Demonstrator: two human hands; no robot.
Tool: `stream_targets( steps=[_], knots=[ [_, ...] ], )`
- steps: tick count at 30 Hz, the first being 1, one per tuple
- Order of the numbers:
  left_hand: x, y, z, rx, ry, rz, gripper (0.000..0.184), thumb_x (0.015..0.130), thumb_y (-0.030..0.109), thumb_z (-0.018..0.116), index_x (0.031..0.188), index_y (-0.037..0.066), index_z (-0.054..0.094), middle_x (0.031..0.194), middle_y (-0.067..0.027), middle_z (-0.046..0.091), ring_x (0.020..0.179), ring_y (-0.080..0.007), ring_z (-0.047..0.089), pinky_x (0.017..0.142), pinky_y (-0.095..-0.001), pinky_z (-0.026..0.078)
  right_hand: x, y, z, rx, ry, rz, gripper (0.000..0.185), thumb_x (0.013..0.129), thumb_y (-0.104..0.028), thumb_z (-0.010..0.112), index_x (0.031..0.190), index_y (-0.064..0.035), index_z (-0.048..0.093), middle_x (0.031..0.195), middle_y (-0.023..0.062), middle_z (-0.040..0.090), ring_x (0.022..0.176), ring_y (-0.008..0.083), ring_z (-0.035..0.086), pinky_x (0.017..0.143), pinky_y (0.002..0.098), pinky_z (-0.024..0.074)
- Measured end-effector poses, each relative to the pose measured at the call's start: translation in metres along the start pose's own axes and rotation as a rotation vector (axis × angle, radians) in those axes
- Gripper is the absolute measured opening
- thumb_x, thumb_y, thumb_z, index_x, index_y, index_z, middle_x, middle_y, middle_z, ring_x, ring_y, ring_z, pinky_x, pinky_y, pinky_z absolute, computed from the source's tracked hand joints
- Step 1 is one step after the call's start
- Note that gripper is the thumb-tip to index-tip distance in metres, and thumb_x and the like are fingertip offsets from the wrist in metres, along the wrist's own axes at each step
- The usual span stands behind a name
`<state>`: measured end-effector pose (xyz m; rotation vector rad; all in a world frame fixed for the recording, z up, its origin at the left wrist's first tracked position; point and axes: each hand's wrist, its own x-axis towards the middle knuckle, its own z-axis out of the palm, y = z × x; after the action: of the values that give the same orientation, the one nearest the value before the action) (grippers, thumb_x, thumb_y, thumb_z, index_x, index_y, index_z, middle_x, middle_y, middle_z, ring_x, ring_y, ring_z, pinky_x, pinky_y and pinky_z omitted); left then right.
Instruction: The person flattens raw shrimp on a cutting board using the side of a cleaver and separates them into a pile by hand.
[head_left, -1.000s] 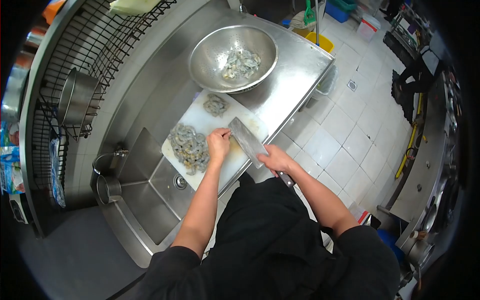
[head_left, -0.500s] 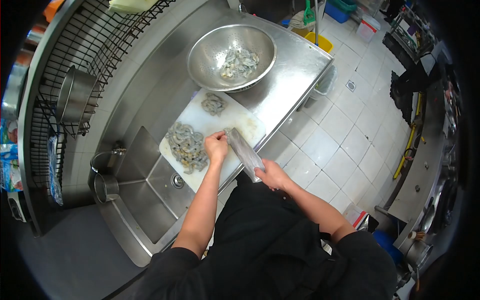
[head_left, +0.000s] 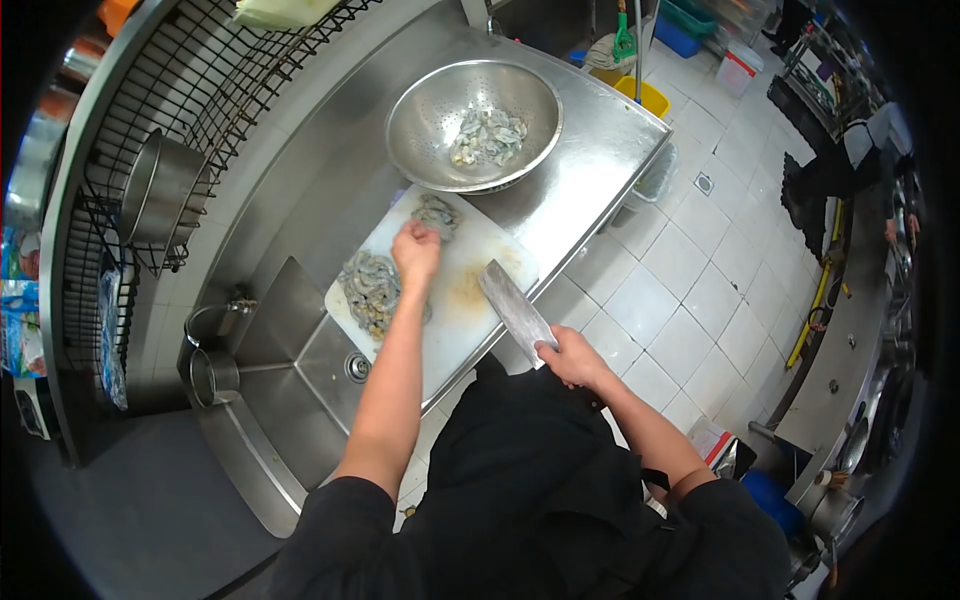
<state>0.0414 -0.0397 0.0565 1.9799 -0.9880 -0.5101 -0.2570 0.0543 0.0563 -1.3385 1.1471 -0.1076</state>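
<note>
My right hand is wrapped round the handle of a cleaver, whose broad blade reaches over the near edge of the white cutting board. Over the board's far part is my left hand, its fingers bunched beside a small pile of shrimp. Whatever the fingertips hold, if anything, is hidden. A larger heap of grey shrimp lies on the board's left side, partly behind my left wrist. More shrimp sit inside a steel colander just beyond the board.
A steel sink adjoins the board on the left, with a metal pot at its corner. Above it, a wire rack carries a steel pan. To the right, tiled floor runs below the counter edge.
My left hand has moved away from the blade to the small shrimp pile. The cleaver has shifted slightly right and toward me, uncovering a brownish wet patch on the board.
</note>
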Motion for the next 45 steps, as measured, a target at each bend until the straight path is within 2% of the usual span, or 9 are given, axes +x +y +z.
stream_targets(
  steps=[4, 6, 8, 13, 16, 18, 25, 34, 45],
  knots=[
    [0.025, -0.026, -0.046, 0.491, -0.166, 0.205, 0.030, 0.082, 0.013, 0.065, 0.107, -0.004, 0.069, 0.100, -0.0254, 0.071, 0.095, -0.0386, 0.070, 0.084, -0.0475, 0.056, 0.004, -0.004, -0.001, -0.021, 0.022, -0.005, 0.033, 0.099, -0.026, 0.055, 0.108, 0.0058, 0.054, 0.056, 0.0142, 0.057, 0.041, 0.0227, 0.056, 0.040, 0.0389, 0.0441],
    [0.017, -0.038, -0.059, 0.993, -0.559, 0.177, 0.025, 0.076, 0.005, 0.067, 0.100, -0.001, 0.072, 0.098, -0.0224, 0.072, 0.087, -0.0379, 0.071, 0.081, -0.0447, 0.057, 0.006, -0.005, 0.001, -0.028, 0.029, 0.000, 0.033, 0.099, -0.026, 0.055, 0.108, 0.0058, 0.054, 0.057, 0.0146, 0.058, 0.041, 0.0231, 0.056, 0.041, 0.0392, 0.0445],
    [0.002, -0.044, -0.062, 0.997, -0.497, 0.281, 0.025, 0.076, 0.004, 0.066, 0.100, -0.001, 0.072, 0.096, -0.0230, 0.072, 0.087, -0.0390, 0.070, 0.080, -0.0457, 0.057, 0.008, -0.007, 0.003, -0.036, 0.034, 0.005, 0.033, 0.098, -0.026, 0.055, 0.107, 0.0059, 0.054, 0.057, 0.0150, 0.058, 0.041, 0.0235, 0.057, 0.041, 0.0395, 0.0448],
    [-0.008, -0.056, -0.055, 0.915, -0.361, 0.360, 0.024, 0.076, 0.003, 0.062, 0.098, -0.001, 0.072, 0.091, -0.0245, 0.071, 0.086, -0.0404, 0.070, 0.078, -0.0469, 0.057, 0.014, -0.010, 0.008, -0.022, 0.057, -0.029, 0.034, 0.098, -0.026, 0.055, 0.106, 0.0073, 0.053, 0.058, 0.0157, 0.059, 0.042, 0.0241, 0.057, 0.042, 0.0398, 0.0458],
    [-0.030, -0.051, -0.032, 0.481, -0.183, 0.468, 0.023, 0.080, 0.005, 0.065, 0.101, -0.001, 0.071, 0.089, -0.0243, 0.071, 0.082, -0.0389, 0.070, 0.076, -0.0443, 0.057, 0.027, -0.005, 0.013, 0.036, 0.075, -0.008, 0.033, 0.098, -0.024, 0.055, 0.105, 0.0075, 0.053, 0.058, 0.0152, 0.058, 0.041, 0.0228, 0.056, 0.040, 0.0387, 0.0448],
    [-0.049, -0.045, -0.010, 0.151, -0.273, 0.254, 0.021, 0.082, 0.007, 0.069, 0.101, -0.002, 0.072, 0.091, -0.0221, 0.072, 0.081, -0.0366, 0.070, 0.077, -0.0411, 0.057, 0.031, -0.010, 0.013, 0.081, 0.055, -0.005, 0.032, 0.097, -0.023, 0.055, 0.105, 0.0073, 0.053, 0.057, 0.0140, 0.057, 0.040, 0.0217, 0.055, 0.039, 0.0380, 0.0438],
    [-0.056, -0.054, 0.000, 0.240, -0.191, 0.531, 0.012, 0.084, 0.005, 0.070, 0.094, -0.001, 0.075, 0.096, -0.0177, 0.073, 0.085, -0.0333, 0.070, 0.080, -0.0374, 0.055, 0.059, -0.022, 0.012, 0.263, 0.000, -0.037, 0.030, 0.096, -0.021, 0.055, 0.107, 0.0074, 0.053, 0.054, 0.0070, 0.050, 0.036, 0.0172, 0.048, 0.034, 0.0353, 0.0395],
    [-0.063, -0.050, 0.001, 0.180, -0.137, 0.313, 0.014, 0.083, 0.007, 0.073, 0.094, 0.000, 0.076, 0.094, -0.0178, 0.073, 0.085, -0.0341, 0.070, 0.080, -0.0380, 0.055, 0.038, -0.017, 0.022, 0.160, -0.072, -0.080, 0.033, 0.096, -0.021, 0.053, 0.109, 0.0084, 0.054, 0.057, 0.0092, 0.054, 0.036, 0.0195, 0.051, 0.035, 0.0376, 0.0416],
    [-0.065, -0.080, 0.016, 0.062, -0.120, -0.020, 0.018, 0.087, 0.007, 0.072, 0.101, -0.004, 0.075, 0.077, -0.0100, 0.074, 0.060, -0.0135, 0.067, 0.057, -0.0266, 0.054, 0.035, -0.011, 0.036, 0.080, 0.014, -0.103, 0.033, 0.098, -0.023, 0.053, 0.104, 0.0088, 0.054, 0.058, 0.0147, 0.057, 0.039, 0.0227, 0.055, 0.038, 0.0394, 0.0440]
  ],
)
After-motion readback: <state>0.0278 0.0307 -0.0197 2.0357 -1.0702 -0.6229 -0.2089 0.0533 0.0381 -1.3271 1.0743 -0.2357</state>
